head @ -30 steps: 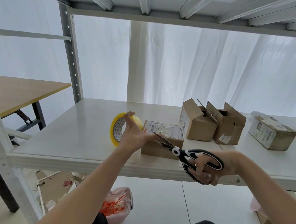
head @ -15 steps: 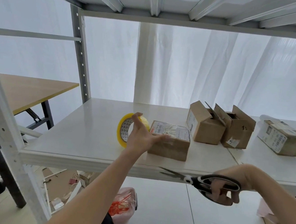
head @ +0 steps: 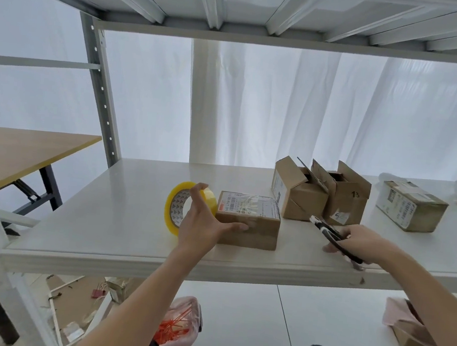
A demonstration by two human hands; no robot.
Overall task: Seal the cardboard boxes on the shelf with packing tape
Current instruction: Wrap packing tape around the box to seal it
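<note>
While right hand [head: 363,243] fingers curl round scissors [head: 327,232], left hand [head: 200,220] fingers spread, thumb touching box [head: 260,236].

1 wide-angle camera, worn on the person's head, faces forward and slightly down into a white metal shelf unit [head: 100,99]. It is near the front edge of the shelf board [head: 104,230], above that board and below the upper board [head: 237,6], whose ribbed underside fills the top. The curtain [head: 256,105] closes the background; a lower white surface [head: 235,327] shows beneath. Lines bow toward the corners.
</note>
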